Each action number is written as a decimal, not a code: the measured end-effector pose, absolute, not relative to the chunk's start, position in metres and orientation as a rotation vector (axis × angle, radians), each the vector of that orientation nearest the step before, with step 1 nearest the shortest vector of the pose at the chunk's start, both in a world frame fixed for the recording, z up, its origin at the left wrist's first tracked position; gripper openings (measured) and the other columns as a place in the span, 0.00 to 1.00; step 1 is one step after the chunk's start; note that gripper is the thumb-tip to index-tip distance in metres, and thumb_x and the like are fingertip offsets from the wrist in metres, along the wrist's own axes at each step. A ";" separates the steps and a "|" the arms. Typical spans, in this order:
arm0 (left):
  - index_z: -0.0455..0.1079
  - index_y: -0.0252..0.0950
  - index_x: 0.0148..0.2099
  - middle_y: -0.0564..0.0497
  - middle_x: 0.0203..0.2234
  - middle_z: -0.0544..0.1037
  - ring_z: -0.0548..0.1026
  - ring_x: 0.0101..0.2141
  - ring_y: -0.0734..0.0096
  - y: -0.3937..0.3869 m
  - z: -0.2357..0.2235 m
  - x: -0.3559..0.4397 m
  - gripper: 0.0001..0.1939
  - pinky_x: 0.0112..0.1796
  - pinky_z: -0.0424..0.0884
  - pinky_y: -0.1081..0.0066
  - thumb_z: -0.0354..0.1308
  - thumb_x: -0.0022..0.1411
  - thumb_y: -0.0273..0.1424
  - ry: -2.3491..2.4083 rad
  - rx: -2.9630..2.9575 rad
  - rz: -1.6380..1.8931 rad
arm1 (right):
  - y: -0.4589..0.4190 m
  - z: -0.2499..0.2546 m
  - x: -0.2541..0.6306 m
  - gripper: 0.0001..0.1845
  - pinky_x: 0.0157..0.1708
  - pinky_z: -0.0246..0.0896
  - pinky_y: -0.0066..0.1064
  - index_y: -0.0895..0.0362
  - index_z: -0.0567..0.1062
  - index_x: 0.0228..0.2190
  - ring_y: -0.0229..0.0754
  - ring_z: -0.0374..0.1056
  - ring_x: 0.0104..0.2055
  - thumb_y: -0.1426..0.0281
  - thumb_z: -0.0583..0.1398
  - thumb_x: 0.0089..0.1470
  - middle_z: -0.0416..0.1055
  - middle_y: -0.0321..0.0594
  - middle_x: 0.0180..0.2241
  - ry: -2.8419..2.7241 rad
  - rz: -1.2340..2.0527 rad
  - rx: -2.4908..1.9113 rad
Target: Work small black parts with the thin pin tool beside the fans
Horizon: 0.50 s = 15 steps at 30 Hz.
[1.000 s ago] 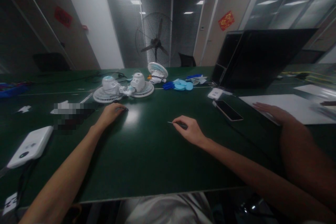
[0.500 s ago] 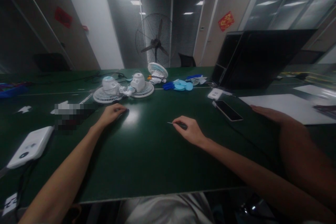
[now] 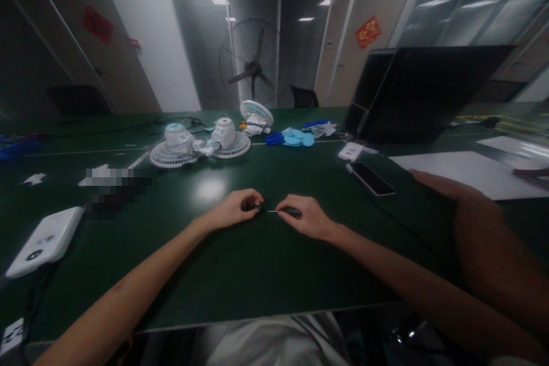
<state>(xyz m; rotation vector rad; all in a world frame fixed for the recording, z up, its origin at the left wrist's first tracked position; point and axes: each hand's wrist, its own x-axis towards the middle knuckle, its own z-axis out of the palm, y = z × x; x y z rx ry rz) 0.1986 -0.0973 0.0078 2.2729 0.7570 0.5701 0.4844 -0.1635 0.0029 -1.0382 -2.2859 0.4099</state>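
Observation:
Over the middle of the green table, my right hand [image 3: 305, 216] is closed around the dark handle of a small screwdriver [image 3: 273, 211]. Its thin metal shaft points left. Facing it, my left hand [image 3: 235, 209] pinches a small dark object [image 3: 259, 207], too small and dim to identify. The shaft's tip lies close to that dark piece; whether they touch I cannot tell. Behind my hands, two white fans [image 3: 178, 146] rest face down, and a third white fan [image 3: 256, 117] leans behind them.
Blue fan blades [image 3: 295, 137] lie at the back. On the right are a phone [image 3: 371, 178], a small white box [image 3: 350, 151], a white sheet [image 3: 463, 168], a black monitor [image 3: 433, 94] and another person's arm [image 3: 480, 223]. A white device [image 3: 45, 243] with a cable sits left.
My left hand has moved right and nearer me from beside the fans, bringing the small dark object up to the screwdriver's tip. My right hand has barely moved.

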 end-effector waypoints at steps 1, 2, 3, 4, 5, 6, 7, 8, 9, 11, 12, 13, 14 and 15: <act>0.74 0.39 0.52 0.48 0.41 0.78 0.75 0.38 0.66 -0.103 0.006 0.204 0.13 0.39 0.70 0.68 0.62 0.67 0.34 0.741 2.278 0.579 | -0.163 0.002 0.485 0.09 0.41 0.70 0.34 0.54 0.80 0.46 0.43 0.75 0.40 0.66 0.62 0.68 0.78 0.41 0.42 -2.288 0.405 -1.041; 0.73 0.39 0.52 0.48 0.41 0.78 0.74 0.38 0.66 -0.106 0.006 0.208 0.13 0.38 0.70 0.68 0.62 0.67 0.33 0.732 2.282 0.585 | -0.163 0.002 0.485 0.09 0.41 0.70 0.34 0.54 0.80 0.46 0.43 0.75 0.40 0.66 0.62 0.68 0.78 0.41 0.42 -2.289 0.400 -1.043; 0.73 0.39 0.53 0.48 0.41 0.77 0.74 0.38 0.66 -0.109 0.005 0.209 0.13 0.38 0.69 0.69 0.62 0.67 0.33 0.727 2.282 0.590 | -0.162 0.001 0.485 0.09 0.41 0.70 0.34 0.54 0.80 0.46 0.43 0.75 0.40 0.66 0.62 0.68 0.78 0.41 0.42 -2.288 0.395 -1.045; 0.73 0.39 0.53 0.48 0.41 0.77 0.74 0.38 0.67 -0.111 0.005 0.210 0.13 0.38 0.69 0.69 0.62 0.67 0.32 0.724 2.277 0.593 | -0.162 0.001 0.485 0.09 0.41 0.70 0.34 0.54 0.80 0.46 0.43 0.75 0.39 0.66 0.62 0.68 0.78 0.41 0.42 -2.285 0.389 -1.047; 0.72 0.39 0.53 0.48 0.42 0.77 0.74 0.38 0.67 -0.112 0.006 0.210 0.13 0.38 0.69 0.69 0.62 0.67 0.32 0.719 2.271 0.594 | -0.162 0.000 0.485 0.09 0.40 0.70 0.34 0.54 0.80 0.46 0.43 0.75 0.39 0.66 0.62 0.68 0.78 0.41 0.42 -2.284 0.385 -1.047; 0.72 0.39 0.53 0.48 0.42 0.77 0.74 0.38 0.67 -0.112 0.006 0.210 0.13 0.38 0.69 0.69 0.61 0.67 0.31 0.713 2.264 0.594 | -0.162 0.000 0.484 0.09 0.40 0.70 0.34 0.54 0.80 0.45 0.43 0.75 0.39 0.65 0.62 0.68 0.78 0.42 0.42 -2.284 0.382 -1.047; 0.72 0.39 0.53 0.48 0.43 0.77 0.74 0.38 0.67 -0.113 0.007 0.210 0.13 0.39 0.69 0.69 0.61 0.67 0.31 0.707 2.258 0.595 | -0.163 0.001 0.484 0.09 0.40 0.71 0.34 0.54 0.80 0.45 0.43 0.75 0.39 0.66 0.62 0.68 0.78 0.42 0.42 -2.285 0.380 -1.047; 0.72 0.39 0.53 0.48 0.43 0.77 0.74 0.39 0.67 -0.113 0.007 0.209 0.12 0.39 0.69 0.69 0.61 0.68 0.32 0.702 2.254 0.593 | -0.163 0.001 0.484 0.09 0.40 0.71 0.34 0.54 0.80 0.45 0.43 0.75 0.39 0.66 0.62 0.68 0.78 0.42 0.41 -2.287 0.378 -1.046; 0.72 0.39 0.53 0.48 0.43 0.77 0.74 0.39 0.67 -0.113 0.007 0.209 0.12 0.39 0.69 0.69 0.61 0.68 0.32 0.700 2.252 0.591 | -0.164 0.002 0.484 0.09 0.40 0.70 0.34 0.54 0.80 0.45 0.43 0.75 0.39 0.66 0.62 0.68 0.78 0.42 0.41 -2.290 0.377 -1.047; 0.73 0.39 0.53 0.48 0.43 0.78 0.74 0.39 0.67 -0.113 0.007 0.209 0.12 0.39 0.70 0.69 0.61 0.69 0.34 0.705 2.250 0.583 | -0.164 0.003 0.484 0.08 0.40 0.70 0.34 0.54 0.80 0.45 0.43 0.75 0.39 0.66 0.62 0.68 0.78 0.41 0.41 -2.296 0.381 -1.045; 0.73 0.39 0.53 0.48 0.43 0.78 0.74 0.39 0.67 -0.113 0.007 0.210 0.12 0.39 0.70 0.69 0.61 0.69 0.34 0.706 2.249 0.577 | -0.165 0.004 0.484 0.08 0.40 0.70 0.33 0.54 0.80 0.45 0.43 0.75 0.39 0.66 0.61 0.68 0.78 0.41 0.42 -2.301 0.385 -1.043; 0.73 0.39 0.53 0.48 0.43 0.78 0.74 0.39 0.66 -0.113 0.008 0.210 0.12 0.39 0.70 0.69 0.61 0.69 0.35 0.702 2.246 0.571 | -0.165 0.004 0.484 0.09 0.40 0.70 0.33 0.54 0.80 0.45 0.43 0.75 0.39 0.66 0.61 0.68 0.78 0.41 0.42 -2.304 0.391 -1.038; 0.73 0.39 0.53 0.48 0.43 0.78 0.75 0.39 0.66 -0.114 0.008 0.210 0.12 0.39 0.70 0.69 0.62 0.69 0.35 0.696 2.240 0.567 | -0.165 0.005 0.485 0.09 0.39 0.70 0.33 0.54 0.80 0.45 0.43 0.75 0.39 0.65 0.61 0.69 0.78 0.41 0.42 -2.307 0.397 -1.033; 0.73 0.39 0.53 0.48 0.43 0.78 0.75 0.39 0.66 -0.114 0.008 0.210 0.12 0.40 0.70 0.68 0.62 0.69 0.35 0.687 2.232 0.565 | -0.165 0.005 0.485 0.09 0.39 0.70 0.33 0.54 0.80 0.46 0.43 0.75 0.39 0.65 0.61 0.69 0.78 0.41 0.42 -2.309 0.402 -1.026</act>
